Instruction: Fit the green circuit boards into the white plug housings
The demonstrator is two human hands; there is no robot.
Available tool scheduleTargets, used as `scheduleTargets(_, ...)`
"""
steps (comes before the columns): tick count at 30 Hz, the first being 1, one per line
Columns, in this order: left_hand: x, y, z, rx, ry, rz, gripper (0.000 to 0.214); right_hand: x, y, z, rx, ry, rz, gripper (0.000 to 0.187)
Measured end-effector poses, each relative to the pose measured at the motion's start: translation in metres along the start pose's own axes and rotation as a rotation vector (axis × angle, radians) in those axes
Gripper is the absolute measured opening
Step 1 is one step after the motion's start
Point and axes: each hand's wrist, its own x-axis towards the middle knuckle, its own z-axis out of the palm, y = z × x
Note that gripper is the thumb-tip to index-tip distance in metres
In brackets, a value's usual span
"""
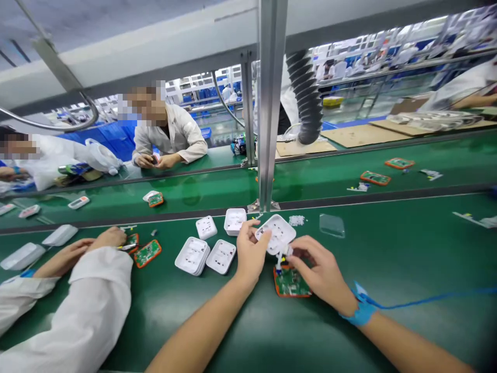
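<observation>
My left hand (pixel 250 248) grips a white square plastic housing (pixel 276 232) by its left edge, tilted with its inner side up. At the housing's lower corner, my right hand (pixel 316 267) pinches a small white part (pixel 286 252) with a yellow spot. A white strip hangs from there toward a green circuit board (pixel 293 282) with an orange edge, which lies on the mat below. A blue wrist strap (pixel 363 308) circles my right wrist. Left of my left hand lie more white housings (pixel 193 256), some stacked. My right fingertips partly hide the small part.
Small clear-white pieces (pixel 298 220) and a transparent tray (pixel 332 226) lie beyond my hands. A metal post (pixel 272 103) rises from the bench divider. At left, a co-worker's hands (pixel 104 239) work by another circuit board (pixel 148 253). A conveyor (pixel 330 178) carries boards behind; a blue cord (pixel 430 299) runs right.
</observation>
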Motion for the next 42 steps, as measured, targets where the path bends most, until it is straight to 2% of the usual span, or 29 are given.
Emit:
scheduleTargets(3, -0.005, -0.021, 0.001, -0.200, -0.118, -0.128, 0.050, 0.004, 0.015, -0.005, -0.116, 0.080, 0.013, 0.008)
scheduleTargets(7, -0.005, -0.032, -0.007, -0.233, -0.296, -0.224, 0.051, 0.012, 0.030, -0.013, -0.279, 0.076, -0.066, 0.012)
scheduleTargets(10, -0.004, -0.032, -0.010, -0.187, -0.367, -0.183, 0.067, 0.016, 0.030, -0.017, -0.338, -0.013, -0.148, 0.013)
scheduleTargets(12, -0.002, -0.029, -0.012, -0.149, -0.430, -0.148, 0.078, 0.018, 0.029, -0.020, -0.341, -0.103, -0.131, 0.019)
scheduleTargets(15, 0.004, -0.024, -0.013, -0.066, -0.538, -0.145, 0.068, 0.023, 0.027, -0.025, -0.361, -0.192, -0.068, 0.029)
scheduleTargets(17, 0.004, -0.023, -0.013, -0.014, -0.540, -0.146, 0.056, 0.025, 0.025, -0.027, -0.382, -0.212, -0.064, 0.034)
scheduleTargets(23, -0.002, -0.026, -0.009, 0.052, -0.452, -0.117, 0.037, 0.022, 0.018, -0.016, -0.380, -0.133, -0.147, 0.031)
scheduleTargets(30, 0.005, -0.033, -0.011, 0.121, -0.422, -0.012, 0.029, 0.019, 0.017, -0.011, -0.567, -0.230, -0.214, 0.031)
scheduleTargets(33, 0.007, -0.037, -0.011, 0.127, -0.428, -0.009, 0.028, 0.017, 0.019, -0.010, -0.583, -0.245, -0.208, 0.031)
scheduleTargets(37, 0.009, -0.041, -0.010, 0.152, -0.379, -0.049, 0.031, 0.021, 0.023, -0.007, -0.566, -0.257, -0.200, 0.031)
scheduleTargets(40, 0.009, -0.037, -0.011, 0.104, -0.378, -0.105, 0.040, 0.026, 0.025, -0.009, -0.517, -0.293, -0.166, 0.029)
scheduleTargets(42, 0.008, -0.032, -0.013, 0.038, -0.437, -0.159, 0.055, 0.028, 0.025, -0.013, -0.472, -0.330, -0.110, 0.024)
